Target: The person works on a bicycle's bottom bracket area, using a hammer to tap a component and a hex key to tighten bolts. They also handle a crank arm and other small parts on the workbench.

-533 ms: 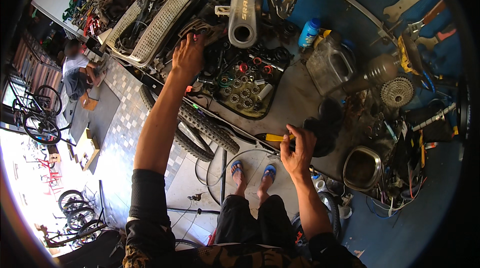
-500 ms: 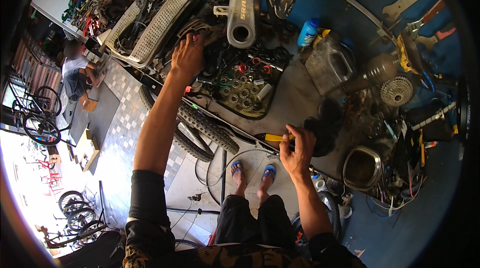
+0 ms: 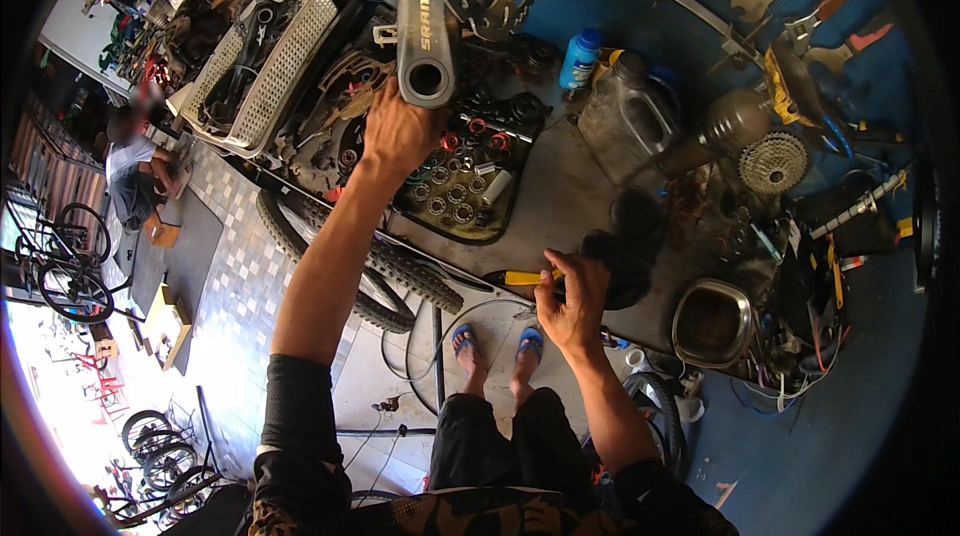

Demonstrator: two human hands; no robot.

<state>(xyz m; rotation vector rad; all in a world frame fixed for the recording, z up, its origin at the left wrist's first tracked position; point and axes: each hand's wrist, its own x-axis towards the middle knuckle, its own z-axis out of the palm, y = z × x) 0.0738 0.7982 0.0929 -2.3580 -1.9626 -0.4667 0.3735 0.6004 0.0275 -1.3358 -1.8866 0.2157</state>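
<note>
My left hand point(image 3: 402, 139) is over the left part of a shallow parts tray point(image 3: 470, 232), right below the end of a hanging crank arm point(image 3: 428, 46). Its fingertips are hidden, so any grasp is out of sight. Several ring-shaped bearings point(image 3: 459, 193) and small red rings point(image 3: 499, 142) lie in the tray beside it. My right hand point(image 3: 574, 304) is at the bench's front edge, thumb and index finger apart. A yellow-handled tool point(image 3: 522, 278) lies by the thumb, partly covered by it. Black cloth or gloves point(image 3: 618, 261) lie just beyond this hand.
A white basket point(image 3: 290, 76) of parts stands at the left. Behind the tray are a blue bottle point(image 3: 580, 58) and a grimy jug point(image 3: 630, 111). A cassette point(image 3: 773, 162) and a metal pan point(image 3: 712, 324) are at the right. A tyre point(image 3: 415, 276) hangs below the bench edge. Another person point(image 3: 138, 166) sits far left.
My left hand has moved right and slightly down, from the clutter left of the tray to the tray itself, below the crank arm. The right hand keeps its place; the view has shifted a little.
</note>
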